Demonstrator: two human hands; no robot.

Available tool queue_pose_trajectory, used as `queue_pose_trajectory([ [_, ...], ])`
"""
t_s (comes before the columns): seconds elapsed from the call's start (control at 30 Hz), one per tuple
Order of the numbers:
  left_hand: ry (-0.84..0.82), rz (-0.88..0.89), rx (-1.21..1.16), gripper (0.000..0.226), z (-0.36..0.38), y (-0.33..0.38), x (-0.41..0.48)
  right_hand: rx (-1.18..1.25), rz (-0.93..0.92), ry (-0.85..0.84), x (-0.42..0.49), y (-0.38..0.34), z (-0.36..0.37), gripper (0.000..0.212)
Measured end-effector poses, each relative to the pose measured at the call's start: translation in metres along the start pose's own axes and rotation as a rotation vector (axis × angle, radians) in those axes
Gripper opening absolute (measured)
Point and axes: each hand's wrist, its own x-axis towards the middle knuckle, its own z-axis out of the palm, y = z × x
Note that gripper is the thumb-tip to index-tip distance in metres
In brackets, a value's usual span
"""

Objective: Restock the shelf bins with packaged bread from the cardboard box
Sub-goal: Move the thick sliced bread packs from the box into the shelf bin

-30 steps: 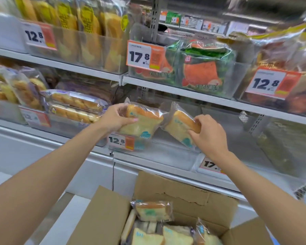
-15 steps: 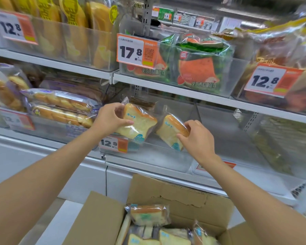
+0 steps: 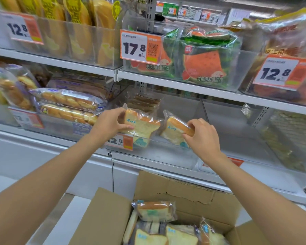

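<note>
Lower now over the white shelf's (image 3: 254, 179) clear bin (image 3: 166, 156), left grip (image 3: 109, 126) clasps one bread pack (image 3: 141, 128), right grip (image 3: 201, 138) another pack (image 3: 173, 133).

Both hands have carried their loads lower and further into the clear bin (image 3: 159, 157) on the lower shelf. The left hand (image 3: 111, 125) has tipped the left bread pack (image 3: 142, 127) so its pale cut face looks outward, and its bottom edge now sits behind the bin's front wall beside the price tag (image 3: 121, 141). The right hand (image 3: 202, 138) has brought the right bread pack (image 3: 172, 134) down beside it, closer than before.
</note>
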Motion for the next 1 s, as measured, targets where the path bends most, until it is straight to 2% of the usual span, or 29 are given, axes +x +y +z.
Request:
queue_pose_trajectory([
  [0.13, 0.093, 0.014, 0.049, 0.054, -0.002, -0.003, -0.007, -0.002, -0.004, 0.012, -0.001, 0.002, 0.002, 0.028],
  [0.17, 0.095, 0.004, -0.002, 0.064, -0.003, -0.004, -0.007, 0.001, -0.005, 0.012, -0.001, 0.002, 0.002, 0.029],
  [0.2, 0.104, 0.006, -0.045, 0.084, -0.004, -0.004, -0.007, 0.009, -0.008, 0.01, -0.001, 0.002, 0.002, 0.03],
  [0.23, 0.126, 0.043, -0.038, 0.105, -0.007, -0.003, -0.007, 0.018, -0.009, 0.008, 0.0, 0.003, 0.001, 0.03],
  [0.27, 0.169, 0.127, 0.038, 0.114, -0.011, 0.0, -0.007, 0.027, -0.009, 0.009, 0.0, 0.004, 0.001, 0.031],
  [0.33, 0.232, 0.36, 0.235, 0.098, -0.017, 0.018, -0.004, 0.026, -0.015, 0.02, 0.001, 0.004, 0.001, 0.03],
  [0.4, 0.102, 0.5, 0.449, 0.079, -0.014, 0.035, 0.001, -0.001, -0.018, 0.023, 0.002, 0.003, 0.002, 0.029],
  [0.47, -0.061, 0.543, 0.635, 0.071, -0.001, 0.033, 0.001, -0.026, -0.019, 0.018, 0.001, 0.002, 0.003, 0.027],
  [0.53, -0.132, 0.545, 0.761, 0.071, 0.006, 0.007, -0.007, -0.029, -0.024, 0.013, 0.001, 0.003, 0.003, 0.027],
  [0.63, -0.151, 0.4, 0.726, 0.077, -0.006, -0.032, -0.024, -0.029, -0.039, 0.007, 0.002, 0.004, 0.001, 0.027],
  [0.73, -0.151, 0.32, 0.777, 0.087, -0.009, -0.021, -0.024, -0.048, -0.046, -0.004, 0.003, 0.003, 0.002, 0.025],
  [0.8, -0.151, 0.329, 0.771, 0.091, 0.005, 0.005, -0.019, -0.059, -0.04, -0.008, 0.004, 0.001, 0.004, 0.024],
  [0.87, -0.194, 0.366, 0.652, 0.09, 0.025, 0.022, -0.02, -0.066, -0.034, -0.003, 0.003, 0.001, 0.006, 0.023],
  [1.0, -0.233, 0.387, 0.5, 0.079, 0.032, 0.004, -0.024, -0.061, -0.039, 0.004, 0.004, 0.003, 0.008, 0.022],
])
